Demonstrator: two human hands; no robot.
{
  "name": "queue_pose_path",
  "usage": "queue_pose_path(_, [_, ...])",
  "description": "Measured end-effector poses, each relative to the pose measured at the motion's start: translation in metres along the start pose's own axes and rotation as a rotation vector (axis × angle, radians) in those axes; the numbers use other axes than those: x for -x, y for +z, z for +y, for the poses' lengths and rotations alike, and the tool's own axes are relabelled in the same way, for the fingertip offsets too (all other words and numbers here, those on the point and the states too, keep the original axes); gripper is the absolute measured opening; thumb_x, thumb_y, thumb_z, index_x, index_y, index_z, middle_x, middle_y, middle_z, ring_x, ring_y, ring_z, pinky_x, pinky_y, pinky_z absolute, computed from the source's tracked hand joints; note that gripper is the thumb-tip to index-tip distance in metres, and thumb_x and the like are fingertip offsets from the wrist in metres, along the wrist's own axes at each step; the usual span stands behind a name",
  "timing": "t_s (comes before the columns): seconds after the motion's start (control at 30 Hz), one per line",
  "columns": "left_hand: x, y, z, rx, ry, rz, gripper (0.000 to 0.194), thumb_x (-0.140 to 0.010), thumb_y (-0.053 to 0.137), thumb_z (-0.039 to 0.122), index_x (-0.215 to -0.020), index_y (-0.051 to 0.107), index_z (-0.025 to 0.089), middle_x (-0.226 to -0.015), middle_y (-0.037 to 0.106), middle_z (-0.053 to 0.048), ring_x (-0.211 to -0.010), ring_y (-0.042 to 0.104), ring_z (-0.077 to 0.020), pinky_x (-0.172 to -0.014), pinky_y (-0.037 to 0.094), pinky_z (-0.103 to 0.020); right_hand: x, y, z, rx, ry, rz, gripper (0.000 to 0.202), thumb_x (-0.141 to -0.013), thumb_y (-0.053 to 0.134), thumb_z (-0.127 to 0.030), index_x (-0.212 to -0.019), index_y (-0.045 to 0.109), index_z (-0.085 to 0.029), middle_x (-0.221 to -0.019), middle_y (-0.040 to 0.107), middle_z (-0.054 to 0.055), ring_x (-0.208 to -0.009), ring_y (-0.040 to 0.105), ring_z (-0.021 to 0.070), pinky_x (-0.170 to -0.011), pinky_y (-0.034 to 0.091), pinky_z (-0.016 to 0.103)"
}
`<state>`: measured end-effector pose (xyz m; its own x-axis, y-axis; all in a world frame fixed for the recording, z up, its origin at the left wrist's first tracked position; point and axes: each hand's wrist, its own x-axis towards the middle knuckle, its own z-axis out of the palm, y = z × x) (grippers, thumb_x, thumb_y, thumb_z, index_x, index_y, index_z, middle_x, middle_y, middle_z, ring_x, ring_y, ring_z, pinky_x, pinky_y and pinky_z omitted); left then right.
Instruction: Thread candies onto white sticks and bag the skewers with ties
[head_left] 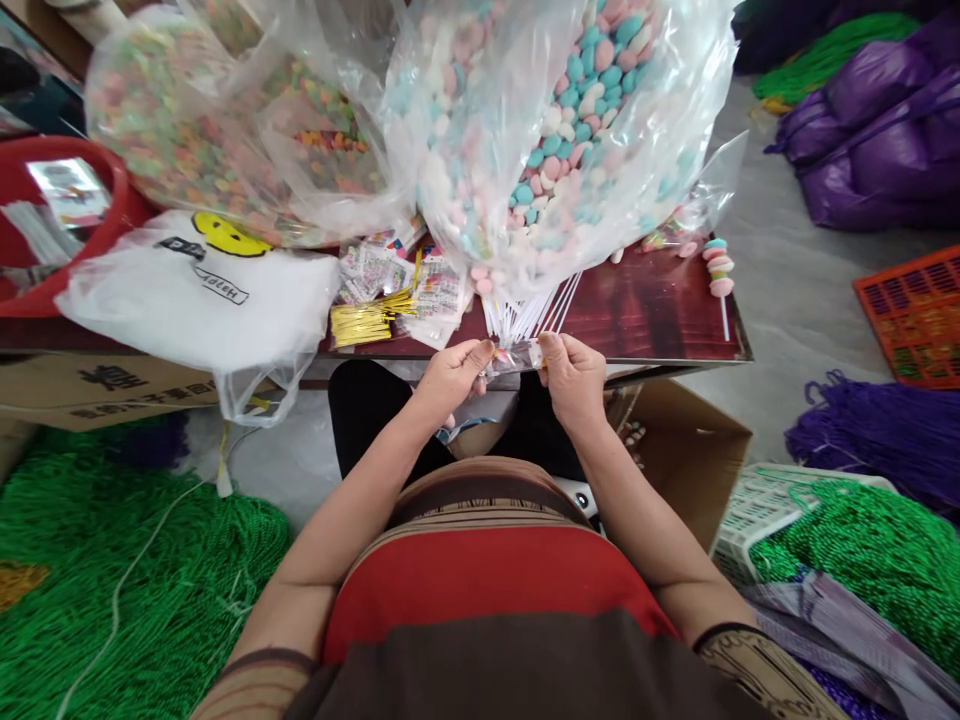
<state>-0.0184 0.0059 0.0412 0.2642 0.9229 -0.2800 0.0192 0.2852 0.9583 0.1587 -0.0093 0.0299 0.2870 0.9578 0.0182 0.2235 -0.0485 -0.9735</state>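
Observation:
My left hand (457, 378) and my right hand (574, 375) pinch the two ends of a small clear plastic bag (514, 358) at the table's front edge. Small coloured print shows on the bag; what is inside cannot be made out. Just beyond it fans a bunch of white sticks (529, 315). Left of these lie yellow twist ties (361, 322) and a pile of printed clear bags (439, 300). A skewer of coloured candies on a white stick (720, 270) rests at the table's right corner.
Large clear bags of pink, blue and white candies (581, 130) and of orange-green candies (322, 140) fill the table's back. A white smiley bag (217, 280) and red basin (124, 190) stand left. Below are an open carton (697, 440) and green cords (150, 560).

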Motion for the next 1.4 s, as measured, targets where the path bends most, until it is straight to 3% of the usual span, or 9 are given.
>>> queue_pose_path(0.1, [-0.002, 0.002, 0.0, 0.1, -0.036, -0.052, 0.042, -0.082, 0.074, 0.06, -0.082, 0.062, 0.02, -0.06, 0.055, 0.003, -0.046, 0.044, -0.0082, -0.044, 0.03, -0.021, 0.002, 0.0, -0.001, 0.083, -0.037, 0.034, 0.071, -0.083, 0.055, -0.085, -0.051, 0.042, -0.023, -0.047, 0.04, -0.002, -0.05, 0.036, 0.0114, -0.051, 0.029, 0.029])
queue_pose_path(0.4, [-0.013, 0.005, -0.014, -0.1, 0.14, 0.256, 0.052, -0.085, 0.07, 0.063, -0.064, 0.052, 0.019, -0.053, 0.041, 0.006, -0.049, 0.035, -0.007, -0.044, 0.027, -0.019, -0.012, -0.016, 0.006, 0.178, -0.084, -0.135, 0.072, -0.09, 0.046, -0.082, -0.05, 0.052, -0.022, -0.046, 0.049, 0.0, -0.049, 0.045, 0.0122, -0.051, 0.032, 0.028])
queue_pose_path(0.6, [-0.019, 0.007, -0.02, 0.267, 0.1, 0.248, 0.058, -0.07, 0.081, 0.07, -0.067, 0.055, 0.018, -0.049, 0.043, 0.008, -0.037, 0.031, -0.0032, -0.035, 0.024, -0.017, -0.083, -0.125, 0.035, 0.543, -0.23, 0.37, 0.026, -0.094, 0.064, -0.046, -0.085, 0.073, -0.023, -0.086, 0.072, 0.006, -0.079, 0.064, 0.019, -0.08, 0.048, 0.032])
queue_pose_path(0.67, [-0.02, 0.008, -0.023, 0.369, 0.105, 0.222, 0.057, -0.068, 0.084, 0.068, -0.068, 0.057, 0.018, -0.051, 0.047, 0.008, -0.036, 0.032, -0.0025, -0.034, 0.026, -0.017, -0.105, -0.164, 0.048, 0.603, -0.201, 0.479, 0.014, -0.088, 0.074, -0.034, -0.083, 0.072, -0.021, -0.08, 0.067, 0.005, -0.075, 0.057, 0.0174, -0.079, 0.045, 0.031])
queue_pose_path(0.8, [-0.021, 0.009, -0.027, 0.478, 0.126, 0.169, 0.055, -0.068, 0.087, 0.064, -0.069, 0.058, 0.017, -0.05, 0.045, 0.009, -0.034, 0.033, -0.0021, -0.035, 0.029, -0.016, -0.125, -0.202, 0.071, 0.634, -0.161, 0.582, 0.035, -0.076, 0.084, -0.028, -0.056, 0.055, -0.023, -0.056, 0.038, -0.008, -0.058, 0.028, 0.01, -0.064, 0.031, 0.029])
queue_pose_path(1.0, [-0.024, 0.005, -0.027, 0.555, 0.178, 0.105, 0.054, -0.07, 0.086, 0.064, -0.071, 0.057, 0.018, -0.055, 0.051, 0.008, -0.034, 0.036, -0.0021, -0.037, 0.034, -0.019, -0.121, -0.206, 0.083, 0.554, -0.12, 0.669, 0.042, -0.077, 0.073, -0.013, -0.045, 0.048, -0.025, -0.047, 0.026, -0.01, -0.052, 0.016, 0.0103, -0.056, 0.018, 0.036])
queue_pose_path(1.17, [-0.021, -0.001, -0.026, 0.566, 0.213, 0.077, 0.057, -0.068, 0.085, 0.067, -0.07, 0.055, 0.018, -0.059, 0.056, 0.007, -0.037, 0.042, -0.0036, -0.042, 0.04, -0.021, -0.087, -0.2, 0.068, 0.365, -0.13, 0.654, 0.023, -0.077, 0.073, -0.016, -0.058, 0.063, -0.024, -0.054, 0.051, 0.0, -0.055, 0.041, 0.0151, -0.057, 0.028, 0.035])
queue_pose_path(1.27, [-0.02, -0.004, -0.025, 0.54, 0.206, 0.078, 0.059, -0.065, 0.085, 0.07, -0.07, 0.056, 0.018, -0.061, 0.06, 0.006, -0.037, 0.043, -0.0046, -0.043, 0.04, -0.023, -0.049, -0.179, 0.053, 0.213, -0.137, 0.499, 0.012, -0.085, 0.074, -0.036, -0.079, 0.074, -0.026, -0.063, 0.061, 0.003, -0.054, 0.048, 0.0179, -0.057, 0.038, 0.036])
queue_pose_path(1.4, [-0.018, -0.008, -0.025, 0.534, 0.206, 0.067, 0.06, -0.064, 0.086, 0.07, -0.07, 0.056, 0.019, -0.06, 0.061, 0.005, -0.037, 0.042, -0.0044, -0.042, 0.039, -0.023, -0.006, -0.144, 0.029, -0.013, -0.262, 0.169, 0.007, -0.081, 0.081, -0.034, -0.081, 0.078, -0.027, -0.07, 0.064, 0.001, -0.061, 0.054, 0.017, -0.061, 0.041, 0.034])
